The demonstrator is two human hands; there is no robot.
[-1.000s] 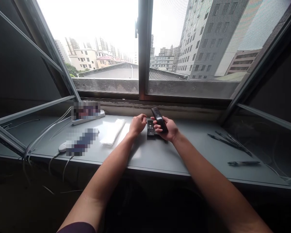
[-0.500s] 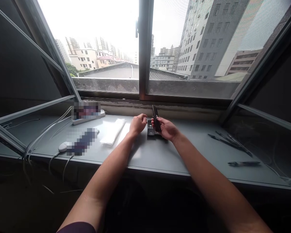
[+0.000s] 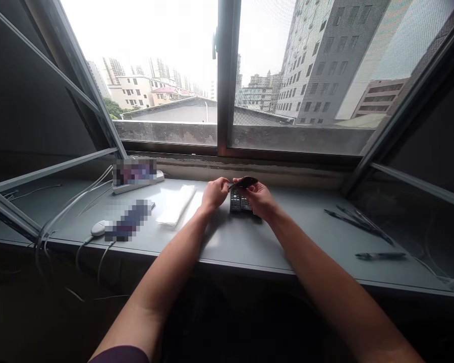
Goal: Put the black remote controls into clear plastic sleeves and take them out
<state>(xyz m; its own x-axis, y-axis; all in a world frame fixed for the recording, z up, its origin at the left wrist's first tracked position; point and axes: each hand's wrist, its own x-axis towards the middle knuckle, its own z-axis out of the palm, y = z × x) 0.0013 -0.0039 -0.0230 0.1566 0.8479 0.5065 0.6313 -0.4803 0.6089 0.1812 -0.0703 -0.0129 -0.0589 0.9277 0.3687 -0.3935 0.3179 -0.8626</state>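
Observation:
A black remote control (image 3: 245, 182) is held tilted, almost level, above the desk in my right hand (image 3: 263, 199), whose fingers are closed round its right part. My left hand (image 3: 214, 194) is curled at the remote's left end, its fingertips meeting that end. Under the raised remote, two more black remote controls lie side by side: the left one (image 3: 235, 201) shows its buttons, and the right one (image 3: 245, 203) is partly covered by my right hand.
White folded sheets (image 3: 176, 205) lie left of my hands. Farther left are a blurred-out object (image 3: 128, 222), a white mouse-like piece (image 3: 98, 229), a power strip (image 3: 159, 176) and cables. Dark pens (image 3: 380, 255) lie at the right. A window (image 3: 166, 60) stands behind the desk (image 3: 227, 247).
My right hand has tipped the remote control from nearly upright to nearly level, its end swinging left to my left hand's fingertips. My left hand has stayed about where it was.

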